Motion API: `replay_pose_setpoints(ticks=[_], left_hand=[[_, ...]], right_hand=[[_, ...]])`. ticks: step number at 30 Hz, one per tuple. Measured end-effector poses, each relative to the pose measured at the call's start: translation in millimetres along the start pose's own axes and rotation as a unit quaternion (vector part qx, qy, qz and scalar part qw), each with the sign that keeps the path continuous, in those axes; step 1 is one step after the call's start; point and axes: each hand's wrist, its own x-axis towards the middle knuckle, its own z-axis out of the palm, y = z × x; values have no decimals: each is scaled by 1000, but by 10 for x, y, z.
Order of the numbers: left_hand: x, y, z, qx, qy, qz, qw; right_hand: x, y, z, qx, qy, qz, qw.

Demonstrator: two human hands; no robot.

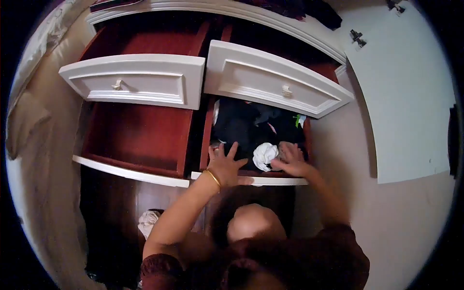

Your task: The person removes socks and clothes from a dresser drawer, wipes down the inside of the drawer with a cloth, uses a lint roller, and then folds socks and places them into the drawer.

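My left hand [224, 163], below a gold bangle [214, 180], lies over the front edge of the lower right drawer [251, 181] with its fingers spread on the dark clothes [237, 123]. Inside the same drawer, my right hand [291, 161] is open, its fingers stretched out and its thumb against a bunched white cloth [265, 156]. Whether that cloth is a pair of socks I cannot tell. A greyish piece partly shows beneath my right fingers. Toward the drawer's right side is a small green and white item [299, 120].
Above stand two pulled-out white drawers, the upper left drawer [130, 79] and upper right drawer [275, 79]. The lower left drawer [135, 140] is out too, its red-brown base showing. A pale door panel [401, 96] leans at right. Light cloth [148, 222] lies on the floor.
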Motion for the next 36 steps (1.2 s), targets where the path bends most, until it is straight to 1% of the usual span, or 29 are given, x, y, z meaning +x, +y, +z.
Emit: replay_pose_setpoints(ticks=[1,2,4,5,8,9,12,13,14,16,17,20,21,23,25,27,28,29,30,32,33,34,35,36], left_hand=[[59,10,-34,-27,-45,-7,999],[114,7,-36,-30,-55,-12,998],[188,11,0,-36,-79,-23,996],[194,12,5,-49,-85,-25,995],[116,61,90,-76,-20,-31,996],[82,65,114,-81,8,-31,996],[-104,55,209,22,110,-3,994],[-234,57,198,33,184,13,982],[-288,9,245,38,203,21,978],[-351,-83,329,49,242,39,968],[-372,-88,389,48,226,37,972],[-354,-69,485,51,197,36,978],[-342,-53,481,59,196,33,978],[-338,7,496,74,191,26,979],[-287,-2,483,56,235,25,970],[-266,-39,502,21,261,33,965],[-244,-51,469,16,292,31,956],[-225,-57,438,13,324,27,945],[-209,-65,409,9,356,21,934],[-139,-51,280,28,449,7,893],[-82,-51,259,17,462,-6,887],[-18,-67,255,7,473,-19,881],[25,-74,222,16,508,-17,861],[-46,12,84,-13,501,-27,865]], right_hand=[[146,-55,173,-95,31,17,995],[264,-108,379,-189,56,35,980],[191,-729,83,-209,-53,141,966],[342,-637,231,-200,-28,196,960],[360,-556,212,-204,-13,177,963],[682,-217,456,-216,27,136,967],[496,-63,17,-181,-66,27,981],[401,-52,-133,-199,-73,-27,977],[326,-57,-254,-203,-62,-40,977],[-211,-371,-727,-209,-36,-62,975],[-450,-634,-846,-215,-15,-47,975],[-441,-775,-556,-259,83,-191,943],[-225,-641,-122,-192,43,-185,963],[-34,-593,241,-120,-10,-156,980],[-99,-773,31,-116,-37,-120,985],[-96,-748,-109,-115,-28,-136,984],[-102,-747,-219,-119,-21,-146,982],[-208,-741,-214,-130,103,-179,970],[-295,-821,-228,-71,169,-219,958],[-498,-993,-266,49,287,-295,910],[-700,-1148,-242,106,325,-304,889],[-726,-1174,-89,203,241,-272,909],[-621,-1107,145,294,136,-288,901],[-594,-1098,269,346,6,-223,911]])
